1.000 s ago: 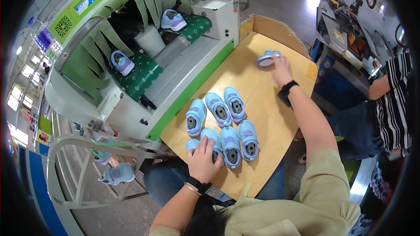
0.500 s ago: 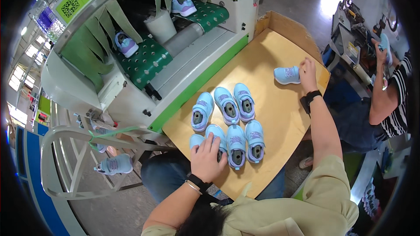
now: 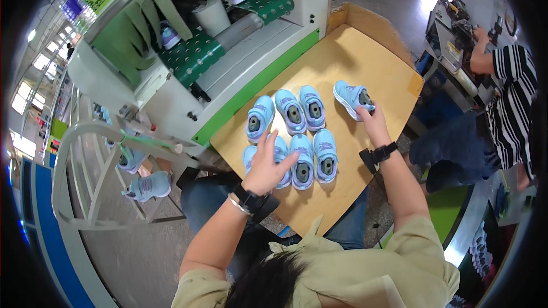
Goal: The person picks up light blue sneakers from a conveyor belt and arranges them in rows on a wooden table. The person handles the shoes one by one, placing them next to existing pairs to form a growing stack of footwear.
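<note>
While our right hand (image 3: 374,122) is holding one small light blue shoe (image 3: 352,98) by its heel end, with fingers closed on it, we are keeping it just to the right of the group of blue shoes (image 3: 294,134) on the wooden table (image 3: 365,51). We are guessing it is being held there so it can line up with the others. Our left hand (image 3: 267,162) is resting flat on the near left shoes of that group, fingers spread apart and gripping nothing, maybe to keep them from sliding. Six shoes are lying in two neat rows, toes pointing away from us. Each one is pale blue with a dark opening and a strap. Behind the group, the green conveyor machine (image 3: 228,40) is carrying more shoes.
</note>
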Available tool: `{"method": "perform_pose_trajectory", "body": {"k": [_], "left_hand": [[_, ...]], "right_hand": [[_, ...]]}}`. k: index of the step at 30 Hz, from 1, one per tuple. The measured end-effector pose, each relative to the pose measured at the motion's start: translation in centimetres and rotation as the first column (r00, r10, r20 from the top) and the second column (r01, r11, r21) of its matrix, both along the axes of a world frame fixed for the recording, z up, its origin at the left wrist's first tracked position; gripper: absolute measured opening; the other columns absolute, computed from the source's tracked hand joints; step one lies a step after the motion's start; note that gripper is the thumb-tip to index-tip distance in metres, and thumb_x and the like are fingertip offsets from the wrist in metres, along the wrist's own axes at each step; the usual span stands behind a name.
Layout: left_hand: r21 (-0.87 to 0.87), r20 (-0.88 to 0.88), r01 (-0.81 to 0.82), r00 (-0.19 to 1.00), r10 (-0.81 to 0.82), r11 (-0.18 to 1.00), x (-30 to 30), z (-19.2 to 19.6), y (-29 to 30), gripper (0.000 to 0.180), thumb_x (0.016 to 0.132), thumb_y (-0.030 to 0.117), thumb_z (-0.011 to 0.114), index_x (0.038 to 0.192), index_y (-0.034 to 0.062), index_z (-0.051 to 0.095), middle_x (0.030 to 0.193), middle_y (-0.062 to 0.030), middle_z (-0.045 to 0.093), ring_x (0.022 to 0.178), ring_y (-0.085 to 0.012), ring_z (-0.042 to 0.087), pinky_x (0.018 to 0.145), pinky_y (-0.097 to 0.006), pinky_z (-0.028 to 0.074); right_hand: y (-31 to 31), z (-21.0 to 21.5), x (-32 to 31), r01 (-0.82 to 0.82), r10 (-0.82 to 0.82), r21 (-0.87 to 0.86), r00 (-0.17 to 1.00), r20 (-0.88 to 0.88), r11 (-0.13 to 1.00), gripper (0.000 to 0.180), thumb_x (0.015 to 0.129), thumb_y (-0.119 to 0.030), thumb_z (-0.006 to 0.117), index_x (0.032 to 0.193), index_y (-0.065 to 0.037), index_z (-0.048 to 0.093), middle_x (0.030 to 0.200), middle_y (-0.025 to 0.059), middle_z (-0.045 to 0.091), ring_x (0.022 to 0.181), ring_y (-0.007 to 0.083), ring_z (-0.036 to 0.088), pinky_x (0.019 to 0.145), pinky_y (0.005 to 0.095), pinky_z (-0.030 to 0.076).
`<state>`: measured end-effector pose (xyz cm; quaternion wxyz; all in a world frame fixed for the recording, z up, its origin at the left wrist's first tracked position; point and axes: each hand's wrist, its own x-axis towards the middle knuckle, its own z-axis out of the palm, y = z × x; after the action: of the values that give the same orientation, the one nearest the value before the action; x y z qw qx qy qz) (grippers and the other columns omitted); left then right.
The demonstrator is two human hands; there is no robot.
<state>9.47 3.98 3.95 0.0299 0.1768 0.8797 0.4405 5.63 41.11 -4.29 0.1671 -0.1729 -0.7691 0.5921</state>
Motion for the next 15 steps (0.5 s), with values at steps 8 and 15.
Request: {"method": "perform_pose_trajectory", "body": {"k": [8, 15], "left_hand": [[0.803, 0.145, -0.252, 0.962, 0.233, 0.539, -5.7, 10.8, 2.8, 0.081, 0.084, 0.003, 0.072, 0.153, -0.0003, 0.030, 0.138, -0.0159, 0.047, 0.119, -0.0228, 0.057, 0.098, -0.035, 0.052], [0.421, -0.402, -0.620, 0.526, 0.749, 0.662, -22.5, 13.8, -5.6, 0.085, 0.080, 0.013, 0.077, 0.150, -0.0089, 0.034, 0.152, -0.0304, 0.041, 0.142, -0.0453, 0.041, 0.122, -0.047, 0.032]], "right_hand": [[-14.0, 14.7, 3.1, -0.607, 0.658, 0.291, 0.743, -0.124, 0.740, 0.069, 0.092, -0.024, 0.078, 0.149, -0.002, 0.047, 0.149, 0.0232, 0.050, 0.139, 0.0380, 0.049, 0.115, 0.0442, 0.043], [-10.1, 5.2, -6.5, -0.626, 0.574, 0.479, 0.773, 0.272, 0.616, 0.075, 0.082, -0.017, 0.077, 0.150, -0.008, 0.046, 0.133, 0.0294, 0.061, 0.125, 0.0380, 0.062, 0.108, 0.0411, 0.048]]}}
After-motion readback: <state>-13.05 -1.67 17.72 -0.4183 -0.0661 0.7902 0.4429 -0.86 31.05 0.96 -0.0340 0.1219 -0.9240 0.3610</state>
